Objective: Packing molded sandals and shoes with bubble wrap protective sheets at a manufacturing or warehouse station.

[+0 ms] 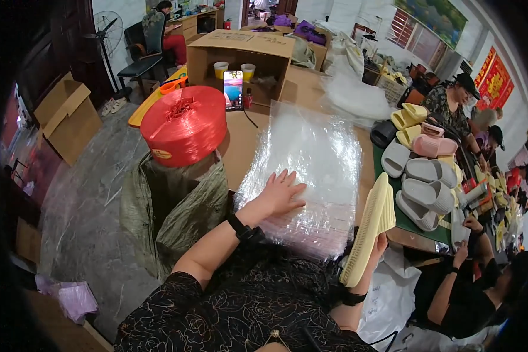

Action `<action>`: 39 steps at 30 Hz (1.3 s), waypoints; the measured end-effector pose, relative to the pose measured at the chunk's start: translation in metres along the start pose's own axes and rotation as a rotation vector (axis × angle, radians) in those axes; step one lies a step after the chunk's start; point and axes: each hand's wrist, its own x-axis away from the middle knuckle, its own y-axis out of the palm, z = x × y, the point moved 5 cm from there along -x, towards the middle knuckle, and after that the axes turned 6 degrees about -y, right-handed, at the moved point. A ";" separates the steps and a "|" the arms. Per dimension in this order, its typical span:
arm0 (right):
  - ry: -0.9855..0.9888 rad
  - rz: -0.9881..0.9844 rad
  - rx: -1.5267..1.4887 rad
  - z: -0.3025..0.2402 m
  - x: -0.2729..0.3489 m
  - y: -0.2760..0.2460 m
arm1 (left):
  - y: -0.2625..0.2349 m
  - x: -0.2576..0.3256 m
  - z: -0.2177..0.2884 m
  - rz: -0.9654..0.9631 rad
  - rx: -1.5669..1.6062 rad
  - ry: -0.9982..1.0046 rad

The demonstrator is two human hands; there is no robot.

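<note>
My left hand [283, 193] lies flat with spread fingers on a stack of clear plastic bags [314, 149] in front of me. At the stack's right edge, my right hand [381, 245] is closed round a pale yellow slipper [366, 232], held on end with its ribbed sole turned to the left. The slipper hides most of that hand's fingers. Right of it, grey slippers [431, 170], pink slippers [433, 145] and yellow slippers [409, 115] are piled on a green-topped table [408, 220].
A big red roll of plastic twine [185, 126] sits over an olive woven sack [182, 217] on the left. Behind the bags, a lit phone [233, 91] leans by an open cardboard box [240, 44]. Co-workers [472, 293] handle slippers on the right.
</note>
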 end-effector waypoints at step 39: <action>-0.054 -0.068 0.087 -0.034 0.013 0.027 | -0.028 0.000 -0.002 0.093 0.057 0.074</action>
